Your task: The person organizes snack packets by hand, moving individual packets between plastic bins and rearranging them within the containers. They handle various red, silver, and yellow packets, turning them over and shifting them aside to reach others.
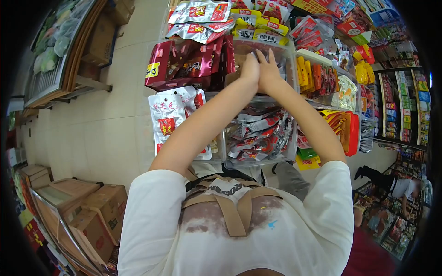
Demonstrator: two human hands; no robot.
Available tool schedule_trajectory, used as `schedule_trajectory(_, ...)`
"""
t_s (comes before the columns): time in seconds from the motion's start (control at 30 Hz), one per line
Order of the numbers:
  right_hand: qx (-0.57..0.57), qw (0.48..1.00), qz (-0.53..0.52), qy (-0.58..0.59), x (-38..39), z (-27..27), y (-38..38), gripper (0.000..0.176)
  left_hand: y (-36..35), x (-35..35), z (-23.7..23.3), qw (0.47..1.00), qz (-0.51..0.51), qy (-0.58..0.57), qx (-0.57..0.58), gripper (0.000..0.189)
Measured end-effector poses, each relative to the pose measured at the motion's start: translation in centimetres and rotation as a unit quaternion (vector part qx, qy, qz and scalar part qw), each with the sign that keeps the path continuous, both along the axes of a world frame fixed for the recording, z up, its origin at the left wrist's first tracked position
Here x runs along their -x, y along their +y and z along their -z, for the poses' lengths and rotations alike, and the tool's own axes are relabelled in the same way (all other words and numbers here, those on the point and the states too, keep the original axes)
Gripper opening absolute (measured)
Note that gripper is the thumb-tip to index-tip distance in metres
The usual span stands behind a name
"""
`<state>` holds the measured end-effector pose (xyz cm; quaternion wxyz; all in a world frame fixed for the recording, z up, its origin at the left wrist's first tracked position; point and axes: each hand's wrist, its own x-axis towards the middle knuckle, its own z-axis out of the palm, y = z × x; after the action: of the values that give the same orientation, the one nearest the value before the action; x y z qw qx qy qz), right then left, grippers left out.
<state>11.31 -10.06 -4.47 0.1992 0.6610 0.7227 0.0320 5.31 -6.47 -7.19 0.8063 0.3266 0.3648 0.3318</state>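
Your left hand (249, 69) and right hand (269, 69) meet over the clear, rectangular plastic bin (289, 66), touching side by side. The bin lies directly beneath both hands, and your forearms cross above its near edge. Your right fingers (271, 56) are slightly spread and point toward the bin's far edge; your left fingers are mostly hidden. You cannot be told to be gripping or free with either hand, since your palms and whatever lies under them are out of sight. Left of your left hand, a brown surface (238, 62) shows inside the bin.

Along the bin's left edge, just beside your left hand, stand glossy maroon snack bags (189, 62). Beyond its far edge lie yellow-and-white plastic packets (258, 30). Past its right edge, near your right hand, slim yellow packets (302, 73) stand upright in a row. At its near edge, between your forearms, silver-and-red foil packets (258, 133) fill another clear container (258, 163). White-and-red pouches (166, 108) lie beside your left forearm, short of the maroon bags.
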Motion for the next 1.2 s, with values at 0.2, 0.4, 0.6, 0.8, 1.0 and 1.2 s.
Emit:
schedule_trajectory(0.2, -0.102, 0.986, -0.076, 0.108, -3.1, 4.8, 0.2, 0.058, -2.5, 2.8, -6.6, 0.936, 0.042, 0.071, -0.341, 0.033)
schedule_trajectory(0.4, 0.041, 0.995, -0.023, 0.084, -0.5, -1.3, -0.4, 0.041, 7.7, 8.7, -12.6, 0.740, -0.011, 0.205, -0.640, 0.024)
schedule_trajectory(0.6, 0.064, 0.994, -0.011, 0.088, -0.3, -1.6, 0.0, 0.041, 18.8, 12.8, -6.8, 0.533, 0.104, 0.482, -0.688, 0.040)
schedule_trajectory(0.8, 0.064, 0.993, -0.005, 0.094, -0.3, -1.6, 0.0, 0.041, 18.8, 10.3, -6.7, 0.410, 0.232, 0.505, -0.723, 0.031)
schedule_trajectory(1.0, 0.054, 0.994, -0.006, 0.092, -0.4, -1.5, -0.2, 0.040, 18.3, 9.6, -6.3, 0.252, 0.226, 0.520, -0.784, 0.016)
schedule_trajectory(1.2, 0.055, 0.994, -0.013, 0.090, -0.3, -1.7, -0.2, 0.035, 19.5, 11.0, -7.5, 0.303, -0.004, 0.452, -0.839, 0.012)
